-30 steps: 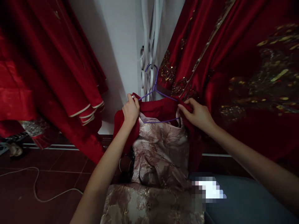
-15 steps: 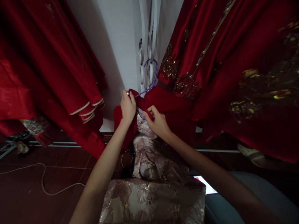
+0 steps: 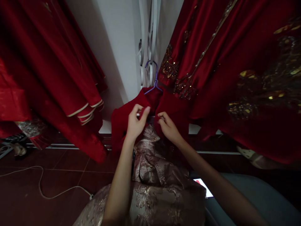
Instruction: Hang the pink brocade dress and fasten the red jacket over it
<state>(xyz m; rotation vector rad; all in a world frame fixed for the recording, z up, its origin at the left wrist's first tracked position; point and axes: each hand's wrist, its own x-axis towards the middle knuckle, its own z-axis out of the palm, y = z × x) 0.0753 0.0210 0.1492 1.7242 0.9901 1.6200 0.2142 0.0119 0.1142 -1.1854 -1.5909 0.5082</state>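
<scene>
A dark red jacket [image 3: 174, 110] with a wide collar hangs on a purple hanger [image 3: 155, 77], which is hooked on white curved metalwork. My left hand [image 3: 138, 121] is closed on the left front edge of the jacket, with a pearl-like ring showing on a finger. Opposite it, my right hand [image 3: 166, 125] pinches the right front edge. Between the two hands the jacket front is parted. A shiny pinkish-gold brocade garment [image 3: 162, 161] reaches from the foreground up into that gap; its top is partly covered by the jacket.
Red gowns [image 3: 70, 62] hang at left, and red garments with gold sequins [image 3: 258, 81] hang at right. A lit phone [image 3: 204, 187] lies by a grey-blue seat [image 3: 246, 191]. A white cable [image 3: 42, 185] crosses the tiled floor. A pale clog [image 3: 249, 153] stands at right.
My left hand has come down and right from the collar to the front edge. The collar now lies spread around the hanger, and the left shoulder shows more fully. My right hand shifted slightly right.
</scene>
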